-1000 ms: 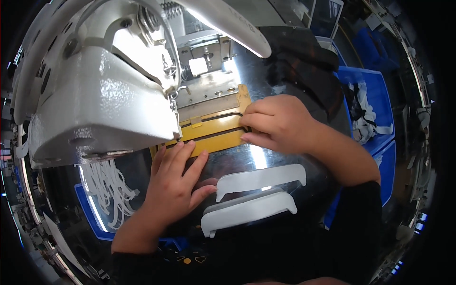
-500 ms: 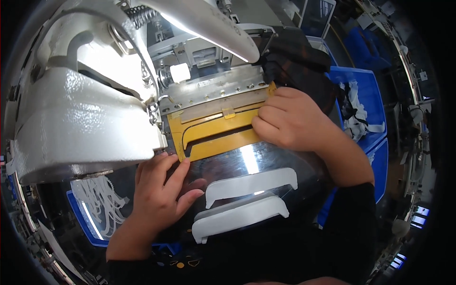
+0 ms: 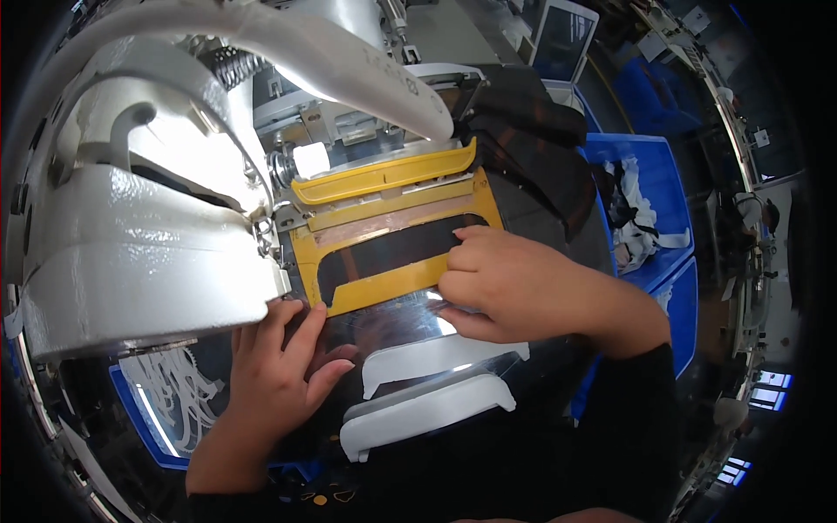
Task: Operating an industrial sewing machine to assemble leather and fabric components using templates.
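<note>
A flat yellow template [image 3: 392,281] with a long curved cut-out lies on the dark shiny machine bed beside a sewing machine head [image 3: 157,244]. Its hinged yellow flap [image 3: 388,174] stands raised at the far side, so the dark surface shows through the cut-out. My left hand [image 3: 277,375] has its fingers stretched out, fingertips touching the template's near left corner. Curled over the template's near bar, toward its right end, is my right hand [image 3: 514,283], closed, with the forefinger over the cut-out. Two white curved pieces [image 3: 427,410] lie nearest me, one in front of the other.
Blue bins [image 3: 671,174] with white and black scraps stand at the right. Another blue bin [image 3: 148,418] at the lower left holds white strips. The machine's pale arm [image 3: 357,78] reaches over the far side. A screen [image 3: 562,39] stands at the back.
The yellow flap has swung up and away from me, uncovering the cut-out. My right hand has come from the template's far right edge down to its near bar. The left hand stays at the corner.
</note>
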Available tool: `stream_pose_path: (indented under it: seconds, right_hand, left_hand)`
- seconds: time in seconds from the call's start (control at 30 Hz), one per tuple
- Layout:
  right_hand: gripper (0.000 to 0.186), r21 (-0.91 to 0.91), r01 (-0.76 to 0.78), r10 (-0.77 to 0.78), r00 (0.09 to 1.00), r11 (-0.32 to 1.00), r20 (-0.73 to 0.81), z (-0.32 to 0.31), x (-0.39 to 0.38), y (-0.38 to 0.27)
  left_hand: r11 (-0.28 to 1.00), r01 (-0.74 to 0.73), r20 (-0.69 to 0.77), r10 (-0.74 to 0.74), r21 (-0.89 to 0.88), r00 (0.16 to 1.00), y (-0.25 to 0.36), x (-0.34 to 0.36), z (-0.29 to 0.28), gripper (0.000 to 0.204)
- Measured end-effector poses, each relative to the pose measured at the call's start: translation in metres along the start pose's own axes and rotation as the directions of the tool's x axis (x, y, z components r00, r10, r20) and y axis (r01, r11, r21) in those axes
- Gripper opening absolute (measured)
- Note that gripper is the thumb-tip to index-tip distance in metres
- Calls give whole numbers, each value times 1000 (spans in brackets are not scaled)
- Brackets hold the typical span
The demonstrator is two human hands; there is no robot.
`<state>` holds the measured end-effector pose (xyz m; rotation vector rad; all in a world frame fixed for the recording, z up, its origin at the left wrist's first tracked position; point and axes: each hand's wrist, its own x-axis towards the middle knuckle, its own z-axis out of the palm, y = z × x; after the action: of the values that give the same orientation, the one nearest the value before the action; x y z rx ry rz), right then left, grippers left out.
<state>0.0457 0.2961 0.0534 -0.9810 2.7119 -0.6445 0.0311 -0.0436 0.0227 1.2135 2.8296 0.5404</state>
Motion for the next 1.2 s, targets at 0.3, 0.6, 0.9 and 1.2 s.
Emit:
stream_pose_path:
  seconds: [0.3,0.6,0.9,1.2]
  right_hand:
    - [26,-10,-4,5,997,1000,76,5,5,7]
    - [32,282,-60,138,954,958,-265,3,20,31]
    - [18,293,-292,368,896,910,-249,-10,14,19]
    - [15,296,208,-87,923,932,-374,-17,-19,-6]
  left_hand:
    - [1000,-6,-15,6,-5,1000,2,1,-1,65]
    - [1000,-13,-25,12,-9,1000,1,2,0,64]
    - [1000,-19,-34,19,4,999,-2,-3,0,66]
    - [840,-179,-368,-27,-513,929,9,-4,-4,38]
